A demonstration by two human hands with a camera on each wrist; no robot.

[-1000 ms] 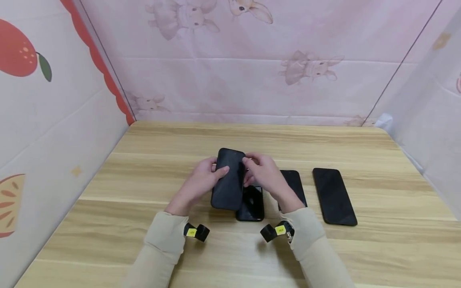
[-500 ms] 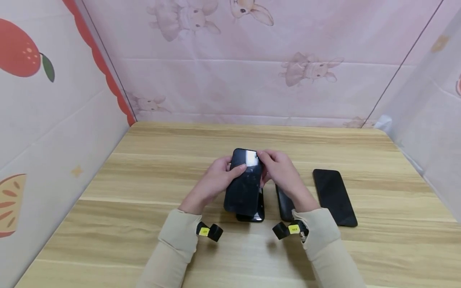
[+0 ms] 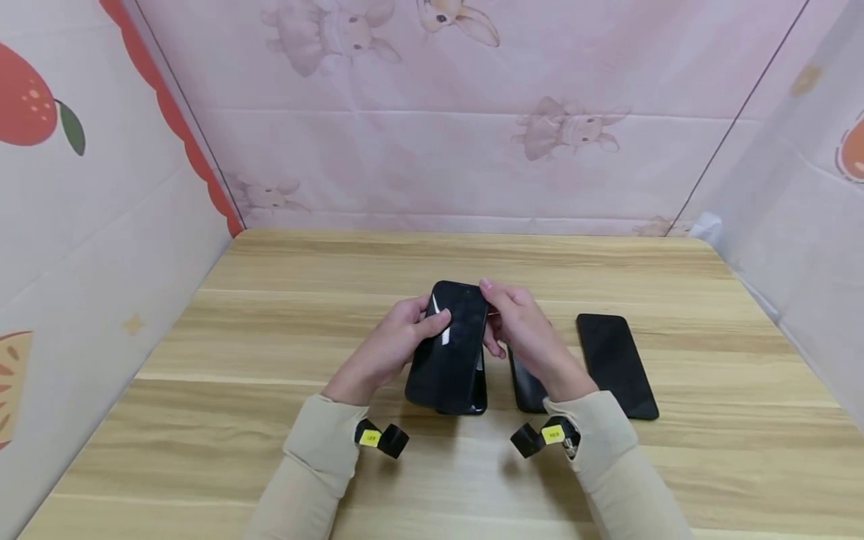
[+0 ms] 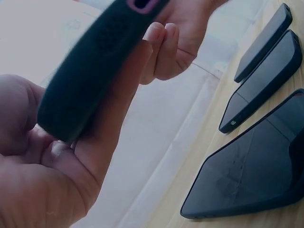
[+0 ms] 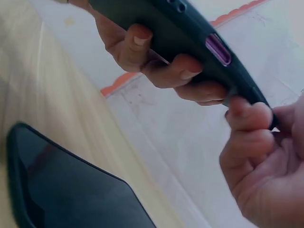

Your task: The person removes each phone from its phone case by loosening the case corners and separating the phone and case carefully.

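- From the head view, the held smartphone (image 3: 451,356) appears dark and screen up, raised in front of the person, overlapping a second smartphone (image 3: 481,396).
- The left wrist view shows what that overlap hides: the held one is in the air, while three smartphones lie in a row on the wooden counter (image 3: 270,337).
- The left hand (image 3: 391,341) grips the held smartphone, thumb across its screen; only the right wrist view shows its other fingers curled against the back.
- The right hand (image 3: 526,326) pinches the far right corner between thumb and fingers.
- Both wrist views reveal a dark greenish case with a purple-rimmed cutout (image 5: 218,50) in its edge; from above, the glossy black face carries a pale streak of reflection.
- A third smartphone (image 3: 526,386) sits partly under the right forearm, a fourth (image 3: 616,367) farther right.
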